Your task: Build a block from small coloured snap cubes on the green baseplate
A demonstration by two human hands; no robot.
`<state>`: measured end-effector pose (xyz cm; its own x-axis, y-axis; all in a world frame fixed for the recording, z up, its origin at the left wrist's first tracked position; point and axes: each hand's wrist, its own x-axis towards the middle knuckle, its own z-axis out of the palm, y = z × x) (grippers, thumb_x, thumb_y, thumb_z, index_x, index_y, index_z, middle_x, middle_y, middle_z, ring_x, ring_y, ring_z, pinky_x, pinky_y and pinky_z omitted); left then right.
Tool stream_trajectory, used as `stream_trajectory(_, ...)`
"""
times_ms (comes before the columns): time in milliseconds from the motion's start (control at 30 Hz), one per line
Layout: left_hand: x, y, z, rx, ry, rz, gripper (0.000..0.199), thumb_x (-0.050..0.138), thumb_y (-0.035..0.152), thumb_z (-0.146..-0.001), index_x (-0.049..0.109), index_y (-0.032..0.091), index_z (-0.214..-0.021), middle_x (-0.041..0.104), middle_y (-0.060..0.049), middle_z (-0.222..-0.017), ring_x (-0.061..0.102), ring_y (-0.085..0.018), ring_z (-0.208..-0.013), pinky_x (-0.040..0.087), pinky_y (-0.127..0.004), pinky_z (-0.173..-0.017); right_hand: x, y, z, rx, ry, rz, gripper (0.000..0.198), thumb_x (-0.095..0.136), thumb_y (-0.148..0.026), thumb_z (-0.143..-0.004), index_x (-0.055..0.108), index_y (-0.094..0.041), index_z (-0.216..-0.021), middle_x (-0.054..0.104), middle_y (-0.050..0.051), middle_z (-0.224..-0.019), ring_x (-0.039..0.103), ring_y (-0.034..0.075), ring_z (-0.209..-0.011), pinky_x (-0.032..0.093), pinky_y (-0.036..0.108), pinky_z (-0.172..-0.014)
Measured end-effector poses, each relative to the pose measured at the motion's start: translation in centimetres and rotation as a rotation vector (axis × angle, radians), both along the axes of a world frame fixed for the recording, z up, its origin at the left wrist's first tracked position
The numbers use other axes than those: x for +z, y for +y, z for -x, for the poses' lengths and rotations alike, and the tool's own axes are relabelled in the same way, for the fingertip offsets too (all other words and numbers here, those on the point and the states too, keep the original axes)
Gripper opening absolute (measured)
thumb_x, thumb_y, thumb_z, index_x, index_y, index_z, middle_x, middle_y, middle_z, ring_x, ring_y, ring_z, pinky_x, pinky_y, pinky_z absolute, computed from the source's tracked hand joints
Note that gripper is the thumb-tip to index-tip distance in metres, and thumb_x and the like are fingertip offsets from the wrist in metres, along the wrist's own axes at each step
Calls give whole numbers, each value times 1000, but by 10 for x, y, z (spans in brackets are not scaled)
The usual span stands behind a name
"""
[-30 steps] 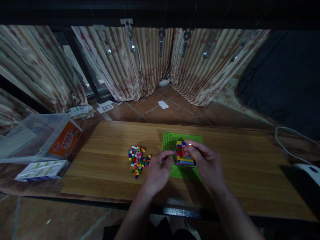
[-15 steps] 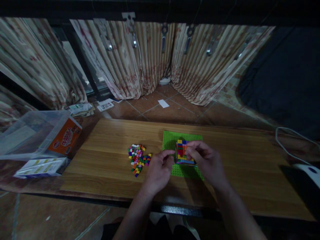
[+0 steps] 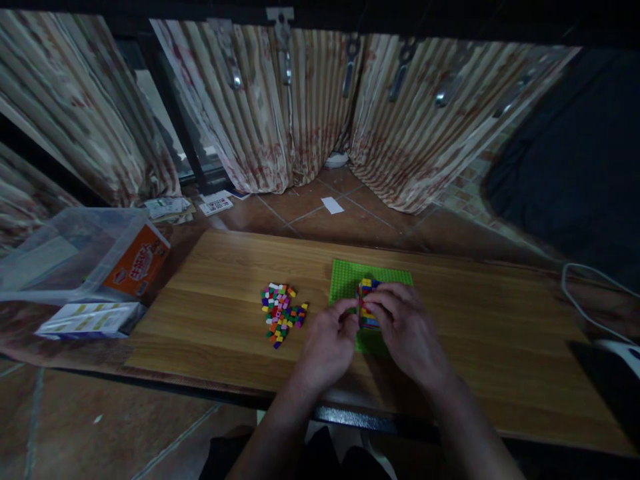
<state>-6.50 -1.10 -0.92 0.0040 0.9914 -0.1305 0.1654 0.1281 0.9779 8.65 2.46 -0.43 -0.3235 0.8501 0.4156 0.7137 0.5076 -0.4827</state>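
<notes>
A small block built of multicoloured toy bricks (image 3: 369,321) stands on a green studded baseplate (image 3: 345,275). My left hand (image 3: 331,341) is at its left side, thumb and index finger closed in against the edge. From the right, my right hand (image 3: 411,333) reaches over the block with its fingers pinched together at the top. Any small piece between those fingertips is hidden. Both sets of fingertips nearly meet, and my right hand covers much of the block. Left of my hands lies a loose pile of small coloured bricks (image 3: 283,313).
The wooden table (image 3: 220,280) has a dark front edge. To its left are a clear plastic bin (image 3: 95,230) with an orange label and a white box (image 3: 93,320). A white cable (image 3: 567,293) runs on the right. Curtains (image 3: 260,113) hang behind.
My right hand has moved closer over the brick block, and my left fingertips have come up to its left side. The whole view has shifted slightly.
</notes>
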Motion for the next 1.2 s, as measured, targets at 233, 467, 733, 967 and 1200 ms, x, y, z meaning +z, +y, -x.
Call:
stream_trajectory(233,4,-2,-2,-62,116,-28,41,45,22,-90,67,18,-124,74,-6,-94,67,-22,-87,52,-32,-78,-3,-2,4,-18,-70,2,24,50,-25,-95,73,-22,-89,64,9,-102,56,26,-100,48,45,-87)
stream_trajectory(467,3,-4,-7,-81,267,-70,44,44,21,-90,62,20,-131,75,-6,-92,68,-22,-83,53,-34,-79,-7,0,6,-183,135,29,10,65,-27,-85,73,-21,-88,65,8,-102,58,25,-101,48,44,-90)
stream_trajectory(733,0,-4,-11,-85,348,-125,42,44,19,-90,61,17,-129,74,-11,-110,71,-26,-95,54,-37,-87,-13,8,-7,-303,255,73,31,64,-43,-83,70,-22,-106,63,11,-118,55,29,-113,43,51,-99)
stream_trajectory(967,-4,-5,-15,-89,367,-132,47,45,19,-90,55,18,-136,72,-11,-117,69,-26,-103,53,-40,-95,-22,10,-3,-344,237,174,47,67,-44,-79,64,-18,-118,57,14,-127,50,32,-121,40,52,-105)
stream_trajectory(1200,-5,-5,-16,-121,388,-91,51,42,20,-91,50,15,-141,70,-14,-123,69,-29,-105,52,-44,-96,-26,12,0,-364,303,210,45,70,-40,-75,66,-21,-115,55,13,-128,51,31,-122,40,52,-106)
